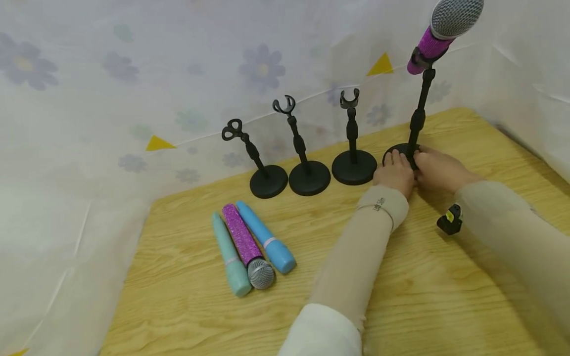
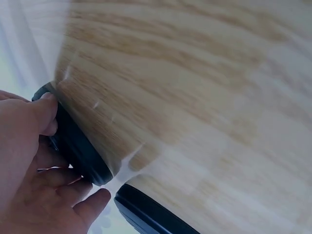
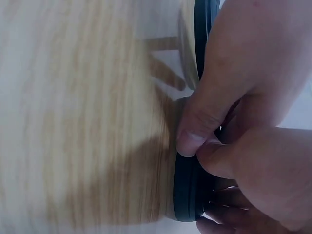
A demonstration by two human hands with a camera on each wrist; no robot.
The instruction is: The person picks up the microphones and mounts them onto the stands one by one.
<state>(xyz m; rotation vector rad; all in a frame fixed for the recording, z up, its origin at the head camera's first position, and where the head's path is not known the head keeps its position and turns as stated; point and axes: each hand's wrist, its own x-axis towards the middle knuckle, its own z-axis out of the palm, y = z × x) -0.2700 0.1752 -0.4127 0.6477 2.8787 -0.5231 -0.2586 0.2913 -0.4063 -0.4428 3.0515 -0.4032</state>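
Microphone stand [image 1: 417, 120], left hand [image 1: 394, 173] and right hand [image 1: 441, 169] gripping its base [image 1: 397, 148], close together, forearms [image 1: 354, 257] outstretched.

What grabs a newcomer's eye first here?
Probably the mounted purple microphone, tilted on the rightmost stand, with both hands on that stand's base. Next, the three empty stands lined up left of it. Then, lying on the table, a glittery purple microphone between a teal one and a blue one.
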